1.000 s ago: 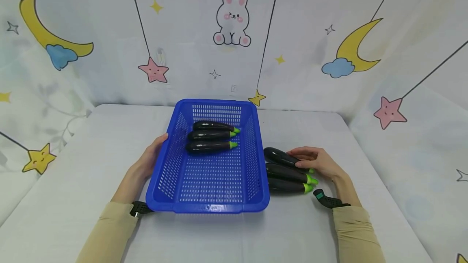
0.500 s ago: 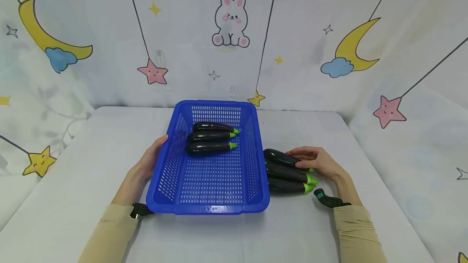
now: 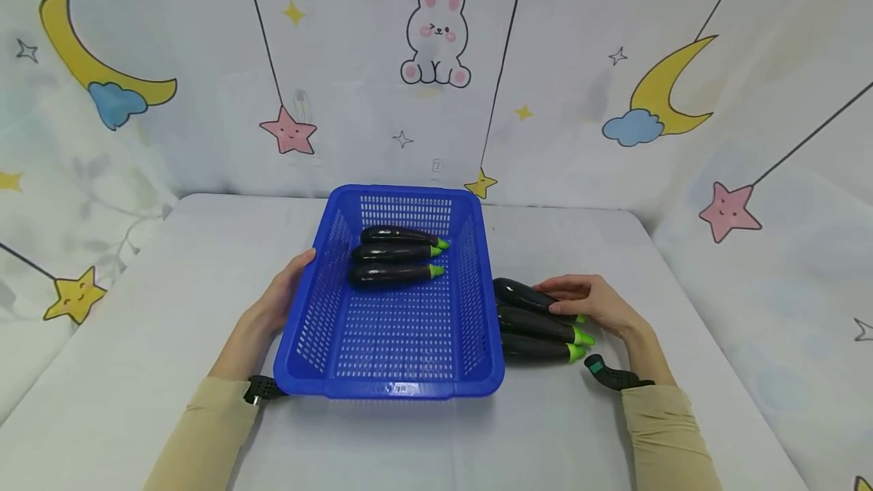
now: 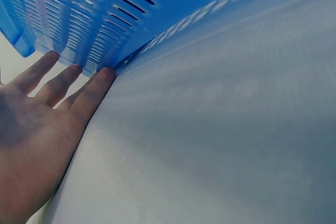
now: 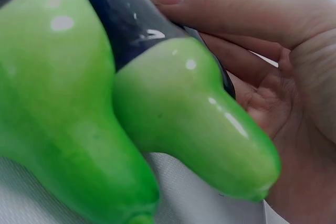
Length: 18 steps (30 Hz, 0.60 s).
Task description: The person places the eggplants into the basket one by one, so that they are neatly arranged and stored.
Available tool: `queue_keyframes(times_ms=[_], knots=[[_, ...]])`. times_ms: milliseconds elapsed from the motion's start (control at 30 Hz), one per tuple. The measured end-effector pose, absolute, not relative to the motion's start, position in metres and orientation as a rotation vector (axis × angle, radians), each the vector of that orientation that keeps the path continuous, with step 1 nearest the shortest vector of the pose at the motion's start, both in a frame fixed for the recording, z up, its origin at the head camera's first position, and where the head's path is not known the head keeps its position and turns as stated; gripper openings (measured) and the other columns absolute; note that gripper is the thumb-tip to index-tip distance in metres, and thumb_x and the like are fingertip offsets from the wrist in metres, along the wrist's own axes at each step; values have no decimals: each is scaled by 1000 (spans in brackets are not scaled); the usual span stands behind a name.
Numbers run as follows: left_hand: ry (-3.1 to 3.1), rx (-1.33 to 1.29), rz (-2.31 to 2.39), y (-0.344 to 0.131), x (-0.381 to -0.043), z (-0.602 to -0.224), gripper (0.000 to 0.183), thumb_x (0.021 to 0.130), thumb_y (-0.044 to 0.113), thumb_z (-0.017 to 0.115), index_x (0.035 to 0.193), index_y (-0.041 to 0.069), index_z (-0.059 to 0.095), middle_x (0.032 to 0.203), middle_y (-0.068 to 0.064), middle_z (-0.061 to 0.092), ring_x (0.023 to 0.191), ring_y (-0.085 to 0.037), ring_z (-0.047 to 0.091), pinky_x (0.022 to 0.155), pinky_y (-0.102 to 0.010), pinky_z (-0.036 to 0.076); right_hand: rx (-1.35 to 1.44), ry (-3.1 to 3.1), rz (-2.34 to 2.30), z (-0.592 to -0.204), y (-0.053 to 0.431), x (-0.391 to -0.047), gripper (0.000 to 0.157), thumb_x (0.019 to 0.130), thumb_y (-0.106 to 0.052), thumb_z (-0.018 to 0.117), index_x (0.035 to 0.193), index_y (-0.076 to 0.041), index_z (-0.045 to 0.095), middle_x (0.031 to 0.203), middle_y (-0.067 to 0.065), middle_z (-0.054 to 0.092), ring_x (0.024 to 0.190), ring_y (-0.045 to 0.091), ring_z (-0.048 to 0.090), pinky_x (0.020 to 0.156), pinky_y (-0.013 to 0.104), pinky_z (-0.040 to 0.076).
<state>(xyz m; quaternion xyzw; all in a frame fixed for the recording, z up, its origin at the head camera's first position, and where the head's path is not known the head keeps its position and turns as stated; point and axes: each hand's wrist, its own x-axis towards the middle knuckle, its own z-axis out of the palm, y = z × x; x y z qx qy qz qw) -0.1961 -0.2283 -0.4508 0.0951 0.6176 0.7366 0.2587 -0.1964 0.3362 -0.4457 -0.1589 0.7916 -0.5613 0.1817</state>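
A blue plastic basket [image 3: 389,389] stands on the table with three dark eggplants lying crosswise in it, the nearest eggplant [image 3: 392,274] a little apart. My left hand [image 3: 278,298] rests against the basket's left side; in the left wrist view its fingers [image 4: 63,85] are extended to the slotted wall. To the basket's right, three more eggplants lie side by side, green stems pointing right. My right hand [image 3: 600,305] holds the farthest one [image 3: 520,293], thumb on the near side, fingers on the far side. In the right wrist view, green stem ends [image 5: 199,114] partly hide it.
The table [image 3: 436,445] is covered in white cloth. Behind it hangs a white curtain [image 3: 368,51] printed with moons, stars and a rabbit. The basket's right wall stands close beside the loose eggplants and hides their left ends.
The head view shifts slightly. Both hands, the basket and the eggplants otherwise stay in place.
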Motion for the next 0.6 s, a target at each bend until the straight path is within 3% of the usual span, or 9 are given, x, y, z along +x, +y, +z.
queue_keyframes(times_ms=[367,600], knots=[[1681,238,2018,-229,-198,-452,80,101,56,29,160,12,-3,153,-30,21,118,-23,55,93,-41,54,-407,2270,-1565,-446,333,-197,45,86,-10,78,128,-3,65,127,8,69,116,15,66,93,27,55],[1676,258,2014,-229,-197,-452,83,101,57,29,160,9,-3,149,-28,26,115,-23,56,92,-40,54,-465,2290,-1562,-445,335,-198,43,89,-10,75,129,0,64,128,12,68,114,14,67,92,25,55]])
